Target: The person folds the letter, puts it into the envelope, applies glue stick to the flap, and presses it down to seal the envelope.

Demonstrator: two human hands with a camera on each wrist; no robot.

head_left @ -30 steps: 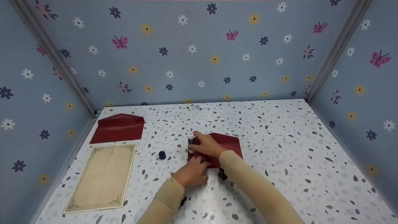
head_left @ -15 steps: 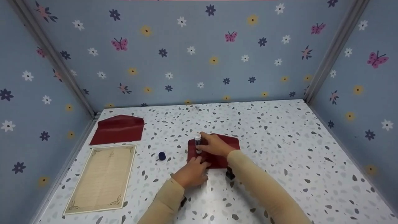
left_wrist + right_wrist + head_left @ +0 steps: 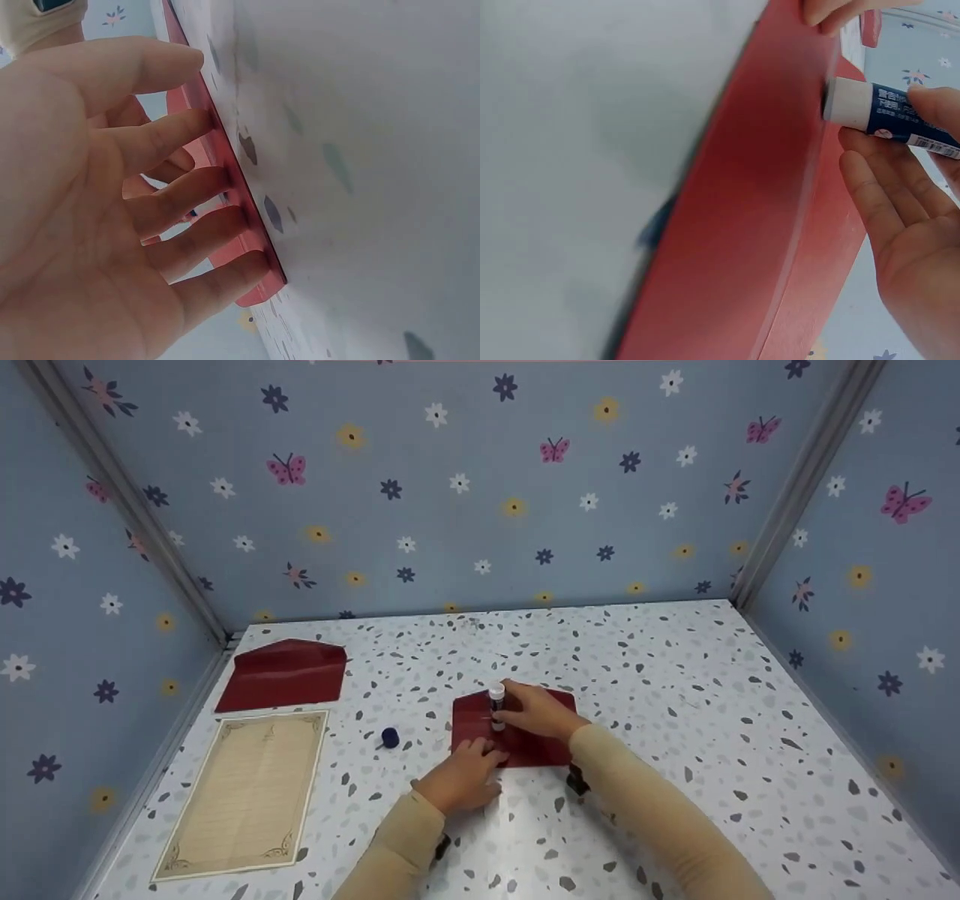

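Note:
My right hand [image 3: 541, 712] pinches a glue stick [image 3: 892, 111] with a white end and a dark blue label between thumb and fingers. The stick stands upright with its lower end at a red envelope [image 3: 471, 718], near the fold line. That envelope lies with its pointed flap opened away from me. Along its near edge rests my left hand [image 3: 459, 776], fingertips pressing the paper down; in the left wrist view the fingers [image 3: 191, 187] are extended and apart. Left of both hands lies a small dark blue cap [image 3: 390, 737].
A second red envelope [image 3: 285, 679] lies at the back left of the speckled table [image 3: 675, 682]. In front of it is a beige lined letter sheet [image 3: 244, 795] with ornamented corners. Flower-patterned walls [image 3: 450, 510] enclose the table at the back and sides.
My right hand has slid the glue stick rightward along the envelope, from its left edge toward its middle. The left hand has stayed in place on the near edge.

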